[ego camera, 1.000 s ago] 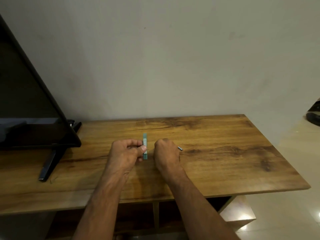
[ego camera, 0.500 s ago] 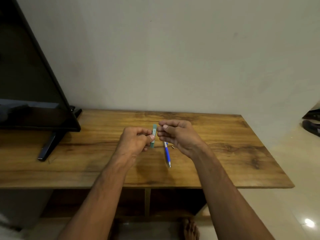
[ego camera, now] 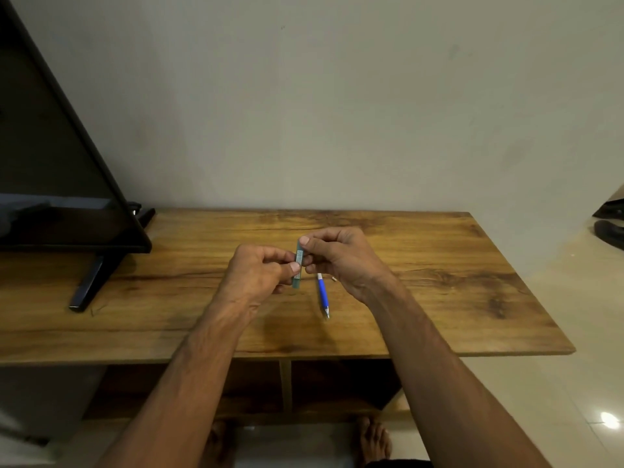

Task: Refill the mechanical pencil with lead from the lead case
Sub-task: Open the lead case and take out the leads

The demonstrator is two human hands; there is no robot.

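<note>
A slim teal lead case (ego camera: 298, 278) with a pale label stands almost upright above the wooden table (ego camera: 439, 298). My left hand (ego camera: 258, 276) pinches its lower half between thumb and fingers. My right hand (ego camera: 341, 256) pinches the case's top end with thumb and forefinger. A blue and white mechanical pencil (ego camera: 322, 294) lies on the table just below my right hand, tip toward me, untouched. A tiny pale piece (ego camera: 334, 279) lies beside the pencil's far end; what it is I cannot tell.
A black TV (ego camera: 60, 184) on a stand (ego camera: 88, 285) occupies the table's left end. The wall rises right behind the table. Dark footwear (ego camera: 609, 228) lies on the tiled floor at far right. My bare feet (ego camera: 373, 442) show below the table's front edge.
The pencil has left my right hand and now lies on the table. My right hand has moved to the case's top end and taken hold of it. The left grip is unchanged.
</note>
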